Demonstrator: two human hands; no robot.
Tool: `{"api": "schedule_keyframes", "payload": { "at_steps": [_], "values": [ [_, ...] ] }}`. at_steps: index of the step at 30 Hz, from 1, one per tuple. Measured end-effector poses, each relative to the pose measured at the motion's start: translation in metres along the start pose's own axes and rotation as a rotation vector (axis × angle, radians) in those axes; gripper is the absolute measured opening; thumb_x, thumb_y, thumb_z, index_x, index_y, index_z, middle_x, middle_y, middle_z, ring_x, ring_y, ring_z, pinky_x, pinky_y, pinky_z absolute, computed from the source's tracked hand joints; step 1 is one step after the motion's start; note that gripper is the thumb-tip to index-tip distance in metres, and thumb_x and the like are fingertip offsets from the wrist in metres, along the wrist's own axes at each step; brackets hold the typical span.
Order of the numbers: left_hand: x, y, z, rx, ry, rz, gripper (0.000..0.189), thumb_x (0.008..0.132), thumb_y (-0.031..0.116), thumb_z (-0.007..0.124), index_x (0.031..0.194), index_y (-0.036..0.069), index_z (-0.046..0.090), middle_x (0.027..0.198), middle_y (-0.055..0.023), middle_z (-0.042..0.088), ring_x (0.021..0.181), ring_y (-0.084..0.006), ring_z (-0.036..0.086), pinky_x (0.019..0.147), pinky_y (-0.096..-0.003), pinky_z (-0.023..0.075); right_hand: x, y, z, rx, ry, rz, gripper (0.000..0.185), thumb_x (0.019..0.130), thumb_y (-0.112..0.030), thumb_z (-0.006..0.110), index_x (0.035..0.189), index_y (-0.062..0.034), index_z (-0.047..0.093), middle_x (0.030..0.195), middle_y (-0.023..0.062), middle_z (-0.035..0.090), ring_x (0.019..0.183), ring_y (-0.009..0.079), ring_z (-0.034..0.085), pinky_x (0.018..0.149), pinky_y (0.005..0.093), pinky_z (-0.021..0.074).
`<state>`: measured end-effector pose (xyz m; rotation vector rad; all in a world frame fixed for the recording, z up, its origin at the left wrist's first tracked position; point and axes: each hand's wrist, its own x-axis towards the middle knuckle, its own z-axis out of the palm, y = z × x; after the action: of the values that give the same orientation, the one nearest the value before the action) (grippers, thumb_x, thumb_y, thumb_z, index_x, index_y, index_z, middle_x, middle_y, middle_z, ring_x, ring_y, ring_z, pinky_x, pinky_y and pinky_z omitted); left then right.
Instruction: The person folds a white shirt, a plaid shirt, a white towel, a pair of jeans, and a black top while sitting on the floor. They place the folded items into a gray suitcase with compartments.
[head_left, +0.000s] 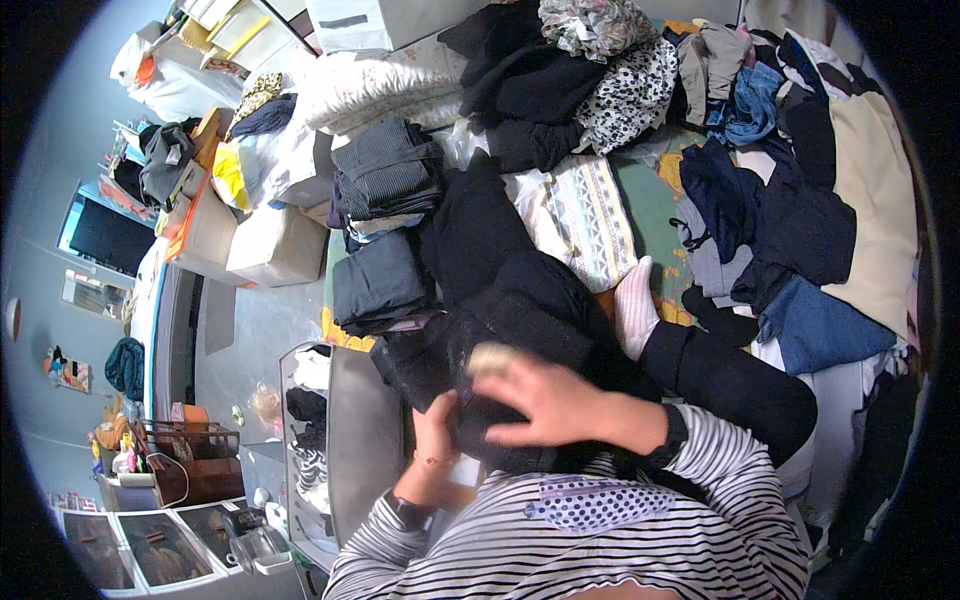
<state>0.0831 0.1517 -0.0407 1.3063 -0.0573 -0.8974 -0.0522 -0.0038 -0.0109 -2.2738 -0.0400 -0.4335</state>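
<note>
A black garment (517, 322) with pale specks of lint lies across my lap. My left hand (437, 435) grips its near edge at the left, thumb on top and the other fingers hidden. Over the cloth, blurred by motion, is my right hand (551, 405). At its fingertips is a small pale tan object (492, 359), too blurred to name exactly. Left of the garment sit a folded dark garment (381, 281) and a folded striped garment (390, 169). My leg in black trousers (727, 382) is bent to the right, ending in a pale pink sock (635, 307).
A grey fabric storage box (365, 450) with rolled clothes stands close by my left arm. Heaped clothes, including blue jeans (821, 326), lie at the right. A patterned cloth (592, 217) and a floral bundle (596, 26) are farther ahead. A white box (276, 246) stands at the left.
</note>
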Motion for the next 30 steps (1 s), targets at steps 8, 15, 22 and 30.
{"api": "schedule_keyframes", "payload": {
  "at_steps": [8,15,22,30],
  "values": [
    [0.008,0.104,0.052,0.768,-0.894,0.614,0.054,0.075,0.004,0.065,0.124,-0.002,0.044,0.120,-0.0124,0.053,0.108,-0.0222,0.051,0.096,-0.0329,0.0376,-0.024,0.104,-0.035,0.626,0.434,0.314,0.101,0.070,-0.031,0.077,0.145,-0.0062,0.015,0.142,0.0152,0.032,0.130,0.0317,0.033,0.109,0.0404,0.0259],
    [0.096,0.150,0.083,0.614,-0.665,0.215,0.087,0.075,0.004,0.071,0.143,0.000,0.017,0.135,-0.0145,0.041,0.123,-0.0236,0.042,0.103,-0.0336,0.0325,-0.002,0.100,-0.033,1.585,0.597,0.839,0.060,0.087,-0.029,0.059,0.136,-0.0046,0.035,0.133,0.0115,0.046,0.119,0.0234,0.047,0.099,0.0370,0.0412],
    [0.218,0.219,0.074,0.449,-0.325,0.233,0.068,0.077,0.009,0.069,0.135,0.000,0.034,0.112,-0.0139,0.058,0.093,-0.0204,0.060,0.083,-0.0306,0.0485,0.162,0.149,-0.094,1.131,0.427,0.588,0.037,0.081,-0.017,0.065,0.113,0.0011,0.058,0.105,0.0110,0.064,0.096,0.0216,0.061,0.088,0.0331,0.0472],
    [0.351,0.321,0.023,0.755,-0.074,0.666,0.065,0.081,0.018,0.068,0.136,0.005,0.036,0.116,-0.0137,0.057,0.098,-0.0203,0.058,0.088,-0.0313,0.0466,0.344,0.229,-0.095,0.530,0.697,0.352,0.084,0.064,-0.029,0.081,0.128,0.0004,0.035,0.129,0.0252,0.043,0.114,0.0338,0.048,0.098,0.0395,0.0401]
  ]
}}
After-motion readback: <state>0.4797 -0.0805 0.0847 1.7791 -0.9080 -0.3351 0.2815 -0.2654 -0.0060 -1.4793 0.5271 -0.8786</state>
